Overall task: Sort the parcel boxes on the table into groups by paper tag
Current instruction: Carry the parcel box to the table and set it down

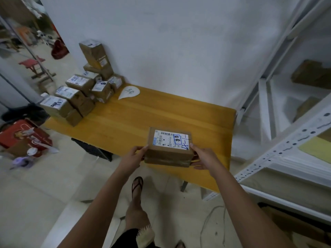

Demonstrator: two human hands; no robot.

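A person's left hand (138,153) and right hand (202,156) grip opposite sides of a brown parcel box (170,151) at the near edge of the yellow tabletop (152,113), its white shipping label (169,139) facing up. A pile of labelled boxes (84,90) fills the far left corner, just beside a white paper tag (129,92). White metal shelving (286,140) stands to the right.
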